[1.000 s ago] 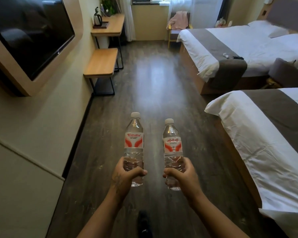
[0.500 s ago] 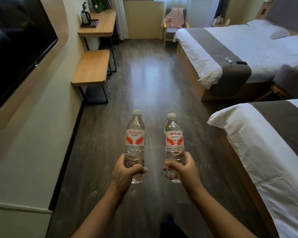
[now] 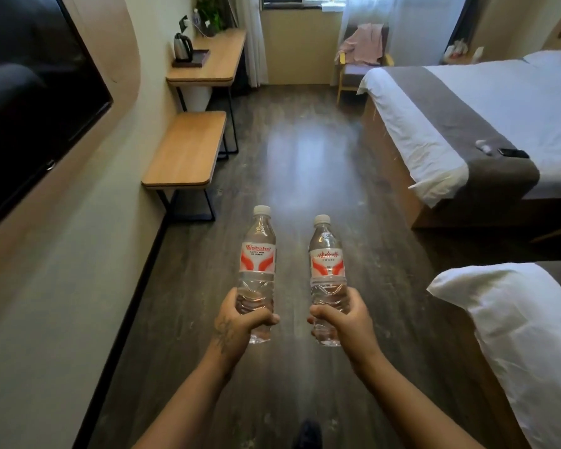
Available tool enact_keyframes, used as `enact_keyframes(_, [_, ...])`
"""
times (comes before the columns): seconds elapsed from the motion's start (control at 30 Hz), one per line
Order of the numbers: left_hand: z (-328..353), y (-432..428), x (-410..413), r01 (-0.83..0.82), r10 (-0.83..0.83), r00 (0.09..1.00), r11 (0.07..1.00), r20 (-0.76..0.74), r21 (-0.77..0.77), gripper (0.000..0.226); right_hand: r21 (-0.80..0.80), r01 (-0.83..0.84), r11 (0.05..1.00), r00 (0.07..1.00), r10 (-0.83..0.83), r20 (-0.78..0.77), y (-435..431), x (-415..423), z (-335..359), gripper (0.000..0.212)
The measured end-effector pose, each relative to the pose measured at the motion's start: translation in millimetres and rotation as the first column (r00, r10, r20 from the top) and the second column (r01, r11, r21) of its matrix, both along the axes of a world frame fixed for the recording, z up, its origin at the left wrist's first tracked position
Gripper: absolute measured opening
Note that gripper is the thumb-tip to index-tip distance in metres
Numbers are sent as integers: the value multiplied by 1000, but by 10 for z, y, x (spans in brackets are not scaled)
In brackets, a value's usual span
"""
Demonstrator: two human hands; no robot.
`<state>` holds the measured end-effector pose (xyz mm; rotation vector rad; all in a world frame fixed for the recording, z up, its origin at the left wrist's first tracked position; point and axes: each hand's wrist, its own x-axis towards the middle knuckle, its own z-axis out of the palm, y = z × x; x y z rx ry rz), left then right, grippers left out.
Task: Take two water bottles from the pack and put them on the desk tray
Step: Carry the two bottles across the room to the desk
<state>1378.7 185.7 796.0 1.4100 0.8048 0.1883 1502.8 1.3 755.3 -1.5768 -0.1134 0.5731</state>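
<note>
Bed (image 3: pixel 486 118): far right. Tabletop (image 3: pixel 212 56), left of bed, far wall: bears tray (image 3: pixel 193 59) with kettle (image 3: pixel 182 47). Two upright water bottles, near side of bed, over floor: left bottle (image 3: pixel 257 254) in left hand (image 3: pixel 237 322) grip; right bottle (image 3: pixel 327 264) in right hand (image 3: pixel 347 319) grip.

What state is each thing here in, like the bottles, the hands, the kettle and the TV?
Left bottle: upright, capped, held.
Right bottle: upright, capped, held.
Left hand: closed round its bottle.
Right hand: closed round its bottle.
Kettle: lid shut, standing on the tray.
TV: screen dark.
</note>
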Motion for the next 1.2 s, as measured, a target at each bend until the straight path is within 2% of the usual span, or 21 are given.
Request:
enact_keyframes(0.13, [35, 337, 708, -14, 14, 1000, 1000, 10, -9, 75, -2, -33, 999, 999, 33, -8, 400, 784, 24, 51])
enact_keyframes(0.2, [37, 547, 1050, -30, 30, 1000, 1000, 10, -4, 79, 9, -13, 1000, 1000, 14, -25, 617, 1144, 45, 56])
enact_keyframes(0.33, [-40, 1056, 1769, -42, 42, 999, 999, -3, 3, 71, -7, -5, 1000, 999, 5, -33, 1089, 1824, 10, 69])
enact_keyframes(0.63, [-114, 2344, 3616, 35, -35, 999, 999, -2, 2, 72, -44, 53, 998, 998, -55, -35, 2287, 3429, -89, 74])
enact_keyframes(0.8, [-62, 3039, 4548, 99, -99, 995, 995, -7, -9, 59, -42, 85, 996, 996, -85, -13, 2954, 4315, 15, 61])
enact_keyframes(0.93, [-55, 3493, 5213, 112, -112, 994, 994, -8, -10, 68, -12, 121, 993, 992, -122, -37, 3402, 4970, 80, 58])
enact_keyframes(1.07, [-140, 3954, 6007, 109, -109, 994, 994, -2, -6, 65, -9, 123, 992, 991, -124, -42, 3864, 5776, 16, 58])
enact_keyframes(1.2, [-190, 4357, 6866, 78, -78, 997, 997, 4, 2, 76, -2, 92, 996, 995, -92, -48, 4286, 6693, -102, 58])
